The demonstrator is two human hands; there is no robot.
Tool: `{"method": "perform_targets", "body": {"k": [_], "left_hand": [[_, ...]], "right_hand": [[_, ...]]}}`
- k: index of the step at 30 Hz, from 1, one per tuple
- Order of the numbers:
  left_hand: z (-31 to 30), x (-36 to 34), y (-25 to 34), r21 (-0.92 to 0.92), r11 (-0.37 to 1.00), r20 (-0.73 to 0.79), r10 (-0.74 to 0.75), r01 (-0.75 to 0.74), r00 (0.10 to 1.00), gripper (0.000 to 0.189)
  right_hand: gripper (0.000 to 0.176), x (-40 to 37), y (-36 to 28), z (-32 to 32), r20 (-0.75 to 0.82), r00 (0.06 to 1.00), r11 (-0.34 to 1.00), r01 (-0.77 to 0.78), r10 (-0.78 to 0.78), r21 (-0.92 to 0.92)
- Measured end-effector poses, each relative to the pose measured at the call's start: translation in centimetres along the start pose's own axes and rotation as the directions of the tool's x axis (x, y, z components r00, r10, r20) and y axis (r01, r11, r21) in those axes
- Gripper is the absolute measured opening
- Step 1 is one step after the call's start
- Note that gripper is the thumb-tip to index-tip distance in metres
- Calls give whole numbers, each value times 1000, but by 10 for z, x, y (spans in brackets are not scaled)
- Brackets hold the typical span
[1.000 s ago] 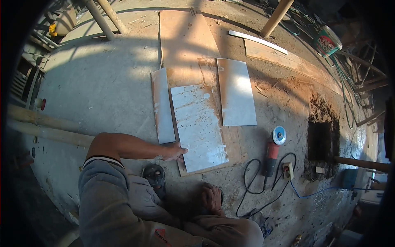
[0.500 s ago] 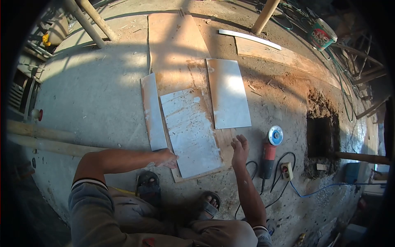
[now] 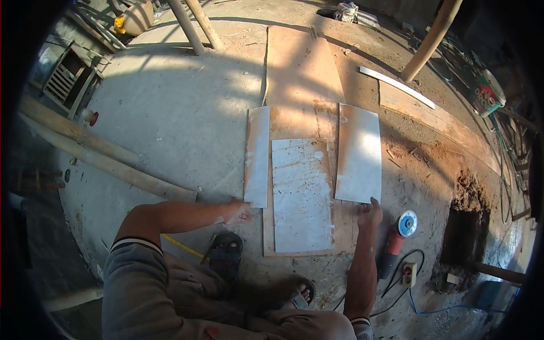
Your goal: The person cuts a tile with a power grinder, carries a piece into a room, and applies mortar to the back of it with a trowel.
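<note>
Both hands had shifted outward from the middle tile (image 3: pixel 301 195). The left hand (image 3: pixel 238 212), which half a second earlier sat at that tile's near left corner, now lay against the near end of the narrow tile strip (image 3: pixel 256 156). The right hand (image 3: pixel 370 214) had gone forward from the board's edge to the near edge of the wide tile (image 3: pixel 358 153). Its fingers were spread and stretched, with one fingertip touching the tile's edge and nothing gripped. The left hand's fingers looked curled at the strip's corner, but they were too small and blurred to tell whether they pinched it or only rested there.

All three tiles lay flat, side by side, on a plywood board (image 3: pixel 303 73) on the concrete floor (image 3: pixel 170 113). The middle one was smeared and scratched, while the outer two were smoother. The strip's left side overhung the board.

Just right of the right hand lay an angle grinder (image 3: pixel 395 243) with a blue disc (image 3: pixel 407 222). Its cord ran to a socket block (image 3: pixel 409 273) beside it. Past these, a hole in the floor (image 3: pixel 462 238) was dark, so its depth could not be read. A sandalled foot (image 3: pixel 226 252) stood near the left hand, and the other foot (image 3: pixel 303 292) was half hidden behind the right forearm. A yellow tape measure (image 3: pixel 181 245) showed only partly beside the left knee. The lens rim cut off the bucket (image 3: pixel 486 93) at far right.
</note>
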State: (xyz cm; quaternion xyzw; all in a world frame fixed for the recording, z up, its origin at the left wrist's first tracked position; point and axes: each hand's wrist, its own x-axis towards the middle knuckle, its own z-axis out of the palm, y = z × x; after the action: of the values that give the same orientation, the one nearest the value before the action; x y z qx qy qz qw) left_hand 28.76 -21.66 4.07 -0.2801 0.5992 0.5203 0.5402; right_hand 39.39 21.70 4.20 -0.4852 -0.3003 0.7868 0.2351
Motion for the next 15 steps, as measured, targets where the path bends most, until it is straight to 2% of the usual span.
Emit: {"method": "perform_targets", "body": {"k": [2,3,4,8,10,11,15], "left_hand": [[0,11,5,-7,999,0,41,-41,999,54],[1,15,8,-14,997,-2,77,-77,997,58],[2,19,9,-10,996,4,88,-88,996,58],[8,23,5,-88,991,-45,102,-105,994,54],[15,14,8,-140,983,-44,118,-123,992,52],[19,6,10,-168,976,-49,130,-136,990,52],[19,11,18,-237,949,-87,191,-207,978,58]], "right_hand": [[27,-1,-3,0,-12,1000,999,5,-5,33],[29,-7,-6,4,-5,1000,994,-29,30,106],[32,-11,-8,8,3,998,982,-62,63,178],[36,-17,-15,7,43,998,960,-47,37,276],[32,-18,-24,21,225,972,914,-26,-72,404],[26,-23,-31,29,245,965,917,-14,-91,400],[27,-32,-41,58,320,938,919,-5,-132,394]]}}
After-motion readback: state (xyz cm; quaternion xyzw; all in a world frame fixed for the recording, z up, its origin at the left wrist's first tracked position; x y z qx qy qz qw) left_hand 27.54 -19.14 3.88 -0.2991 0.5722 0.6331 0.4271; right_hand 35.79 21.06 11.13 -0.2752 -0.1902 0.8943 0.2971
